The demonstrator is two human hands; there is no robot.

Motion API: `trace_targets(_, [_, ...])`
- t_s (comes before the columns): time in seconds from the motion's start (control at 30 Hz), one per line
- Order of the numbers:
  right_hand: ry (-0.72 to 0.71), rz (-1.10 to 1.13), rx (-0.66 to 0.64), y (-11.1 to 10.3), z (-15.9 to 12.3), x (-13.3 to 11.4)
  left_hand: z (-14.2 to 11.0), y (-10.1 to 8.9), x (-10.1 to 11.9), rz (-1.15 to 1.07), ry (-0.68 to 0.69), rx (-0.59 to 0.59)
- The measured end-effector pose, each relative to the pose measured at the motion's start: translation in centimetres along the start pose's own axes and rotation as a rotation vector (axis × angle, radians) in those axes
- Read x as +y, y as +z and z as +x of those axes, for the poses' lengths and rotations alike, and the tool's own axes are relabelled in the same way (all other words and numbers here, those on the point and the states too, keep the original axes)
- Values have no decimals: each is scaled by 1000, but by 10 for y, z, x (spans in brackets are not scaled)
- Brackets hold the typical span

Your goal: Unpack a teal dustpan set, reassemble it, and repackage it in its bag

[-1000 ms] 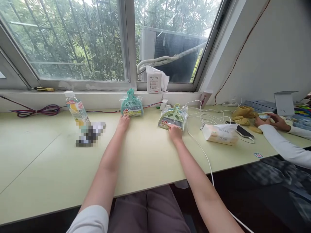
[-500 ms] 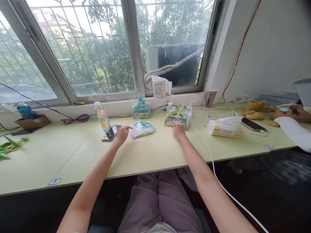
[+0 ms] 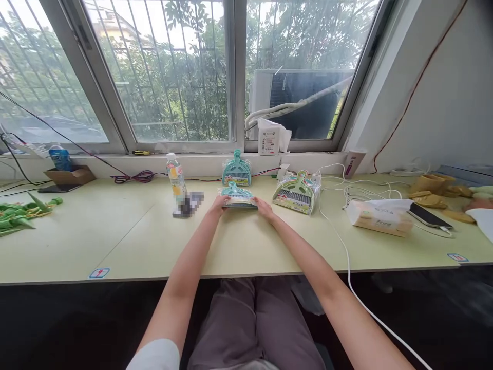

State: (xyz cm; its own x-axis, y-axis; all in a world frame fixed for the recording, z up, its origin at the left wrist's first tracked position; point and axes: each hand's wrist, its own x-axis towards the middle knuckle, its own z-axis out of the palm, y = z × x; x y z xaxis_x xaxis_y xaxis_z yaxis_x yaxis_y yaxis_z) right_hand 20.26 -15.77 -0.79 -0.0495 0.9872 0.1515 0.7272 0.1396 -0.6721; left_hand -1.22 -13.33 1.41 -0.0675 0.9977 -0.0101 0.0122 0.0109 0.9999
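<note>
A teal mini dustpan-and-brush set in clear wrap lies on the pale green table in front of me. My left hand grips its left edge and my right hand grips its right edge. A second teal set leans upright against the window ledge just behind it. A green set lies to the right of my right hand, apart from it.
A drink bottle and a blurred phone stand left of my hands. A tissue pack, a phone and white cables lie to the right. Green items and a cardboard box are at far left. Another person's sleeve shows at the right edge.
My right hand left the green set and moved left onto the teal set. My left hand closed on that set's left edge. The view shifted left.
</note>
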Motion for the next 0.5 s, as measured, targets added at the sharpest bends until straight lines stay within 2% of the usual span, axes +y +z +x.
trace_targets(0.1, [-71, 3, 177, -1, -11, -3, -5, 1, -4, -140, -73, -55])
trace_targets(0.17, [-214, -56, 313, -3, -23, -5, -12, 7, -9, -254, -93, -100])
trace_targets(0.2, [-311, -83, 335, -4, -28, -7, -16, 12, -12, -330, -89, -120])
trace_targets(0.27, [-452, -96, 300, -4, -37, -13, -22, 23, -16, -461, -65, -125])
trace_targets(0.3, [-469, -88, 264, -4, -39, -16, -24, 30, -18, -500, -56, -99])
trace_targets(0.43, [-360, -38, 115, -2, -42, -22, -25, 45, -23, -530, -31, 57])
trace_targets(0.5, [-265, -2, 81, -2, -39, -19, -22, 45, -24, -546, 10, 23])
